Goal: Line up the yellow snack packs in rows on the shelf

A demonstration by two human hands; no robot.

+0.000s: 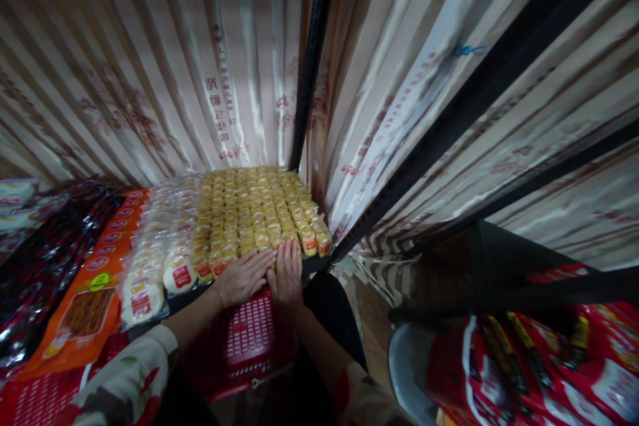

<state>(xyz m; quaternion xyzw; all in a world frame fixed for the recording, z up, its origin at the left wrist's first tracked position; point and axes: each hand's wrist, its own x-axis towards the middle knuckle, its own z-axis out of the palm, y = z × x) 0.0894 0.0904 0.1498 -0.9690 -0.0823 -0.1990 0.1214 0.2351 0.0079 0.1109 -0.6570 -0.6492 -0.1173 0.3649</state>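
Rows of small yellow wrapped snack cakes [259, 203] with red labels fill the right part of a dark shelf. My left hand [244, 277] lies with fingers stretched out along the front of these rows. Beside it, my right hand [287, 274] rests its extended fingers on the front cakes, and the two hands nearly meet. Neither hand grips anything. Left of the yellow rows stand rows of white round wrapped cakes [178, 273], also with red labels. Below my hands is a red plastic basket [259, 333].
Orange snack packets [100, 253] and dark shiny packets [54, 259] lie farther left. A pleated printed curtain [224, 66] hangs behind the shelf. Black metal posts [313, 46] rise at the corner. At lower right, red packages [539, 366] sit by a grey tub [409, 366].
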